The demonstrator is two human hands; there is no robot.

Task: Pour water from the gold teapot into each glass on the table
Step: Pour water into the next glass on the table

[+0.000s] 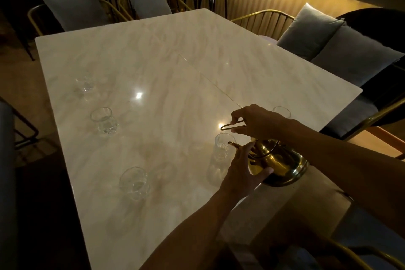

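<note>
Gold teapot point(281, 163) hangs tilted at lower right of the frame, its spout at the rim of a glass point(221, 149) on the marble table point(153, 55). From the right edge the right hand point(259, 123) pinches the wire handle point(229, 126) between thumb and fingers. From the bottom edge the left hand point(241, 167) cups the pot's body, thumb and fingers curled round it.

Shiny gold teapot point(282, 164) tilted, spout at centre glass point(223, 149) rim; far-left glass point(84, 84), mid-left glass point(104, 120), near-left glass point(134, 183) upright; right glass point(282, 111) partly hidden.
</note>
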